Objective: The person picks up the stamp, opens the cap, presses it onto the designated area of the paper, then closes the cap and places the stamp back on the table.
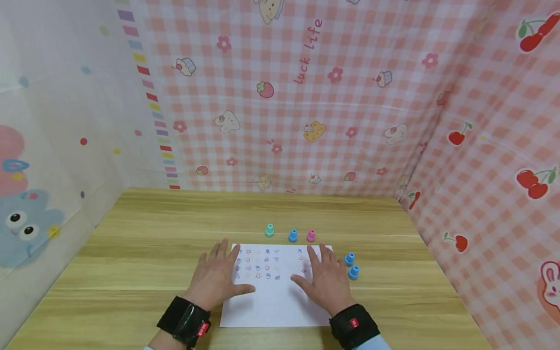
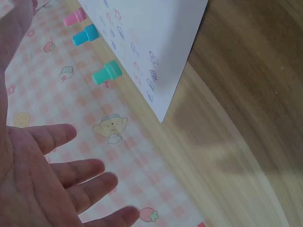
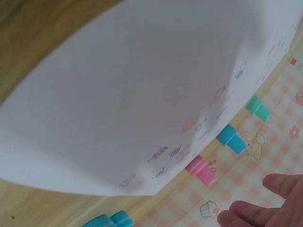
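Observation:
A white sheet of paper (image 1: 271, 308) lies on the table, with small printed pictures in blue, red and purple across its upper part. My left hand (image 1: 216, 279) spreads its fingers over the sheet's left edge, holding nothing. Over the right part of the sheet, my right hand (image 1: 325, 283) is likewise spread and empty, covering some of the prints. Beyond the sheet's far edge stand a green stamp (image 1: 269, 230), a blue stamp (image 1: 293, 236) and a pink stamp (image 1: 311, 236). Two more blue stamps (image 1: 354, 272) stand right of the paper, near the right hand.
The wooden table (image 1: 131, 253) extends on both sides of the sheet. A pink checked cloth (image 1: 280, 107) hangs behind it and along the right side. To the left hangs a pale cloth (image 1: 87, 116) with cartoon figures.

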The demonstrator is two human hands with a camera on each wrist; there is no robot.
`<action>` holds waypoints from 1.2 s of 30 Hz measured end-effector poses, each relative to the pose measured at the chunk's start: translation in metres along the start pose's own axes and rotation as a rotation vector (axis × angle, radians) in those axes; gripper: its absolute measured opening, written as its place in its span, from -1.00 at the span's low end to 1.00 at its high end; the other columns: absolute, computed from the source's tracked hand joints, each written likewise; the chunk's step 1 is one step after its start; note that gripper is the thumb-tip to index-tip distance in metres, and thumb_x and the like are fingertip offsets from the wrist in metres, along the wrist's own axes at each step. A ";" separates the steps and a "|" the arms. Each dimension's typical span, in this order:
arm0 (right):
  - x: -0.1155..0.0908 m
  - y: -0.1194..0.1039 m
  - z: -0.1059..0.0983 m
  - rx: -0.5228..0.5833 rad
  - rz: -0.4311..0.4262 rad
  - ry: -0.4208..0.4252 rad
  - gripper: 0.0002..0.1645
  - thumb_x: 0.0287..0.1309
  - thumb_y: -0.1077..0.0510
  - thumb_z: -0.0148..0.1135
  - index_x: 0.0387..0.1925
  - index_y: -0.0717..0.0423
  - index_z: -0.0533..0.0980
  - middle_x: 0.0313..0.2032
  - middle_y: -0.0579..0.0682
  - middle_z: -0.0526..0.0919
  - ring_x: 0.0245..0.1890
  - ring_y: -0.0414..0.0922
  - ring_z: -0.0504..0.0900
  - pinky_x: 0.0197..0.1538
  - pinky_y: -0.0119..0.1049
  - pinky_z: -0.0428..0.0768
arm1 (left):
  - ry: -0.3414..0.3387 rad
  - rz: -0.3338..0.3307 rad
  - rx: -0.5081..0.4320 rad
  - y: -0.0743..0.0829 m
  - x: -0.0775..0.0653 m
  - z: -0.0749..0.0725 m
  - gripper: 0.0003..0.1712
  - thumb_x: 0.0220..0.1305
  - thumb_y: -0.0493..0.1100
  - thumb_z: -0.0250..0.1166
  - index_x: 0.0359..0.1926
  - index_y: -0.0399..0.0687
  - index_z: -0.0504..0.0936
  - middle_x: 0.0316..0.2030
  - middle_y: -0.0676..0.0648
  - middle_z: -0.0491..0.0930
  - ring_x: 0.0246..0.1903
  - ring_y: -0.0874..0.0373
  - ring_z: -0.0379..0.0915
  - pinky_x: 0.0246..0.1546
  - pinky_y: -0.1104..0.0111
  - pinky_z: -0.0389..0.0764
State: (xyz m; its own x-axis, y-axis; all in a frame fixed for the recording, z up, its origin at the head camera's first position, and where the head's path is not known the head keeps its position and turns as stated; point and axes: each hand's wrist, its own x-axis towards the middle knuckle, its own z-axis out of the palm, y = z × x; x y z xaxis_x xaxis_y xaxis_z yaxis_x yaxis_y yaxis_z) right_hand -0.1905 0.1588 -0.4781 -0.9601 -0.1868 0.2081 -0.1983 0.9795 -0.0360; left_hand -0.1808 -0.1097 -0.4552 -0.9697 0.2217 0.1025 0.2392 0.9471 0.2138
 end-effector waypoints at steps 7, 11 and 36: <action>0.002 0.006 -0.007 0.056 0.039 0.029 -0.10 -0.02 -0.40 0.22 0.19 0.14 0.45 0.03 0.27 0.58 0.00 0.19 0.52 0.00 0.20 0.51 | -0.015 -0.020 -0.015 0.002 0.001 -0.003 0.11 -0.31 0.42 0.44 0.21 -0.18 0.48 0.08 -0.32 0.51 -0.06 -0.20 0.43 -0.05 -0.13 0.50; 0.003 0.010 -0.009 0.059 0.053 0.047 -0.19 -0.02 -0.34 0.27 0.09 0.17 0.52 -0.10 0.23 0.63 -0.13 0.15 0.58 -0.08 0.15 0.56 | -0.040 -0.019 -0.007 0.003 0.000 -0.004 -0.03 -0.27 0.40 0.44 0.08 -0.18 0.58 -0.15 -0.24 0.60 -0.31 -0.06 0.45 -0.26 0.02 0.58; 0.008 0.041 -0.028 0.043 0.203 -0.130 -0.63 0.01 -0.07 0.38 -0.27 0.14 0.67 -0.60 -0.01 0.65 -0.64 -0.11 0.45 -0.61 -0.29 0.36 | -0.167 -0.059 -0.072 0.004 -0.003 -0.009 -0.34 -0.19 0.23 0.49 -0.17 -0.17 0.70 -0.39 -0.08 0.69 -0.54 0.12 0.36 -0.58 0.29 0.41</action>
State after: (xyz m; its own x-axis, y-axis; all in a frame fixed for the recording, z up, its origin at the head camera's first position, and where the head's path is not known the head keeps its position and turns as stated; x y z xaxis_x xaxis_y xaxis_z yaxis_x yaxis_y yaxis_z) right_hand -0.2008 0.2001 -0.4510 -0.9979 0.0024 0.0652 -0.0045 0.9943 -0.1064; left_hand -0.1769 -0.1089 -0.4464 -0.9755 0.2072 -0.0737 0.1787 0.9421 0.2839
